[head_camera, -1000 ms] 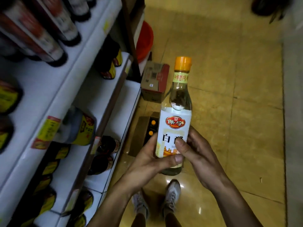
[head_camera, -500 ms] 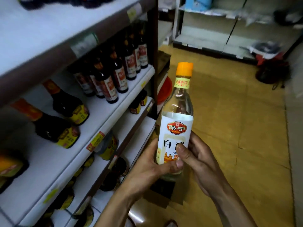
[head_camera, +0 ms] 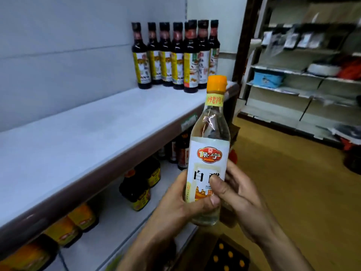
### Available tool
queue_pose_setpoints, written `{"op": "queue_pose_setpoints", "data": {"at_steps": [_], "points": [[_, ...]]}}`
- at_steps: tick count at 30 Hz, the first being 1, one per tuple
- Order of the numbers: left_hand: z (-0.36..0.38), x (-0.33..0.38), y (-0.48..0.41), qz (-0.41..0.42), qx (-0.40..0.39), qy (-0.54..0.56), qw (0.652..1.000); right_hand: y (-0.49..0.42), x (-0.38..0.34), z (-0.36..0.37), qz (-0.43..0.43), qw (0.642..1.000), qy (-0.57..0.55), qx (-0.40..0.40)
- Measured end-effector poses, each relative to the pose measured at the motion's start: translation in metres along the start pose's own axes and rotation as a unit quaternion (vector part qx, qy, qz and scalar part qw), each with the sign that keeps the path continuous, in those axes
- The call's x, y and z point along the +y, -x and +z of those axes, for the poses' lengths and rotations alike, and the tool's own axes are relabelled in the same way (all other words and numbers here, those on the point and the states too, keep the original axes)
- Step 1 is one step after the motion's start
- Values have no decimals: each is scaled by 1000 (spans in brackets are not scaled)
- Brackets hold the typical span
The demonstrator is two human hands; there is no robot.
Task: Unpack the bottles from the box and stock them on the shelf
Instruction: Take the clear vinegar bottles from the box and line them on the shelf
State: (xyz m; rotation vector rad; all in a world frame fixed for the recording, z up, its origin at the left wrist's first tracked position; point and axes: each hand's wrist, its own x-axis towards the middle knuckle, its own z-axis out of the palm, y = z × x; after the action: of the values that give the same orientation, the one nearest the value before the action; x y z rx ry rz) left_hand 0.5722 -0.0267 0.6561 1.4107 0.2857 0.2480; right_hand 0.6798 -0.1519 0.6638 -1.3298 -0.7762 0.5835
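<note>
A clear vinegar bottle (head_camera: 210,133) with an orange cap and a white label stands upright in front of me. My left hand (head_camera: 181,208) grips its lower body from the left, thumb across the label. My right hand (head_camera: 240,200) holds it from the right, thumb pressed on the label too. To the left of the bottle runs a white shelf (head_camera: 82,137) at about the height of its label. Down on the floor, the open box (head_camera: 228,255) shows several orange caps between my forearms.
Several dark sauce bottles (head_camera: 175,55) stand in a group at the far end of the white shelf. The lower shelves carry dark bottles with yellow labels (head_camera: 140,190). Across the tan floor (head_camera: 302,182) stand other shelving units (head_camera: 302,75).
My view has risen from the floor and lower shelves to the upper white shelf. The bottle stayed upright in both hands and now sits higher beside that shelf.
</note>
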Motion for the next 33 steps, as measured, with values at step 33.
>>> {"op": "queue_pose_setpoints", "data": {"at_steps": [33], "points": [[-234,124,94,113,287,-96,946,-151,-81,266,-138,951,42,-273]]}}
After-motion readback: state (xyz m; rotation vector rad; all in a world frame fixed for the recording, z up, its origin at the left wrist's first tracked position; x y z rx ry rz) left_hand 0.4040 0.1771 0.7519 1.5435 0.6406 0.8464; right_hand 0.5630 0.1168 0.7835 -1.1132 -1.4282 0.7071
